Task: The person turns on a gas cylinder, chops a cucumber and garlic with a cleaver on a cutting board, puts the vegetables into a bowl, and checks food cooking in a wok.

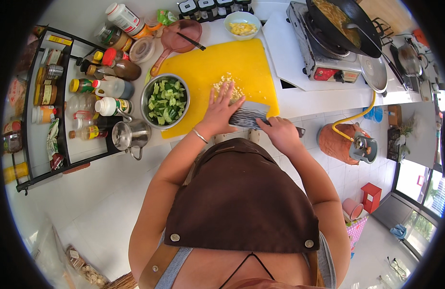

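My right hand (pixel 279 131) is wrapped round the dark handle of a kitchen cleaver (pixel 249 114). Its broad, wavy-patterned blade lies over the near edge of a yellow cutting board (pixel 251 58). With fingers spread, my left hand (pixel 221 111) is beside the blade, fingertips at a patch of chopped pale bits, perhaps garlic (pixel 228 79). Whether its palm touches the blade or the board I cannot tell. Left of that hand, a steel bowl (pixel 144 103) of cut green cucumber (pixel 167 101) stands on the board's left part.
Behind the board are a pale bowl of yellow pieces (pixel 242 29) and a reddish ladle-shaped strainer (pixel 181 36). Bottles and jars (pixel 114 86) crowd the left. On the right, a wok (pixel 347 24) sits on a gas stove (pixel 323 58); a yellow hose (pixel 354 115) runs to a gas cylinder (pixel 345 143).
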A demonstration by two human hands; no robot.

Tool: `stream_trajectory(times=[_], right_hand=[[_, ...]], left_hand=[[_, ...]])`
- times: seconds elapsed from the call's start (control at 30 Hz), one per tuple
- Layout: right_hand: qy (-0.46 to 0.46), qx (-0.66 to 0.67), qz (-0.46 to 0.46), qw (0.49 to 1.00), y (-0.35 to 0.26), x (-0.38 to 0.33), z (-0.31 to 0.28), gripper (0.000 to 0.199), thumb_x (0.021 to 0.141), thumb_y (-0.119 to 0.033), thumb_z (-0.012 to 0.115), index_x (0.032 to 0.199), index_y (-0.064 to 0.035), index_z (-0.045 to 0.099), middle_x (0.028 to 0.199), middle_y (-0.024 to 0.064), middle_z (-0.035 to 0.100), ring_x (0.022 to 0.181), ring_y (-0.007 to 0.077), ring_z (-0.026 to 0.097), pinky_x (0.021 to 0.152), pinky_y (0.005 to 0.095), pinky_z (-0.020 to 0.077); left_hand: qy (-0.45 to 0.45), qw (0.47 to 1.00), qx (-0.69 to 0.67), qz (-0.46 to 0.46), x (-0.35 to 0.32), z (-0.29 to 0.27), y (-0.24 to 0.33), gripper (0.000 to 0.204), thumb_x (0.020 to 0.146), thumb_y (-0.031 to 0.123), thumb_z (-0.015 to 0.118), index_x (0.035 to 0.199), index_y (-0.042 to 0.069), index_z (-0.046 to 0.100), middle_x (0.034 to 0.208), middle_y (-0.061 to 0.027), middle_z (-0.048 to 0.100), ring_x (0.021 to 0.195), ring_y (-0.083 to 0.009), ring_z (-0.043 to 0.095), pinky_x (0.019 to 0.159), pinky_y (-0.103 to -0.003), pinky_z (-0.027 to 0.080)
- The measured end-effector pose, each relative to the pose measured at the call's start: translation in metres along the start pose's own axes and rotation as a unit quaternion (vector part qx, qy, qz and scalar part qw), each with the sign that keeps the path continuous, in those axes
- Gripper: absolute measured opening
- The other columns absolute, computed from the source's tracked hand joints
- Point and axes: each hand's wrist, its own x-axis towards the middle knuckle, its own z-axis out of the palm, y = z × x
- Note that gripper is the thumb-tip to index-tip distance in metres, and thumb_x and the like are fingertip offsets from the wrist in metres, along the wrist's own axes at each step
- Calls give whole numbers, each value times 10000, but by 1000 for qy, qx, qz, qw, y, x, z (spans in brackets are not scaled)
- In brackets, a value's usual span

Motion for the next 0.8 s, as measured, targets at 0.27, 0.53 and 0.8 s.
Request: stream_trajectory(times=[0.27, 0.53, 0.8], right_hand=[[47, 341, 317, 884, 22, -59, 17, 408, 740, -41, 641, 1146, -74, 669, 722, 47, 601, 636, 160, 590, 589, 292, 478], [76, 393, 427, 811, 30, -35, 45, 430, 799, -86, 634, 1226, -42, 604, 812, 146, 655, 744, 232, 640, 717, 332, 506], [66, 284, 313, 904, -3, 26, 68, 443, 825, -144, 628, 1260, -87, 567, 998, 217, 636, 899, 402, 622, 786, 450, 508]], left_hand=[[140, 986, -76, -50, 15, 32, -70, 819, 785, 373, 722, 1467, 115, 349, 1558, -193, 208, 1442, -359, 191, 1147, -541, 154], [106, 979, -157, -70, 64, 53, -83, 622, 903, 320, 598, 1420, 37, 399, 1468, -172, 401, 1384, -323, 334, 1138, -449, 256], [248, 953, -159, -67, 2, 52, -56, 375, 939, 185, 539, 1275, 20, 560, 1299, -175, 573, 1243, -334, 512, 1072, -449, 373]])
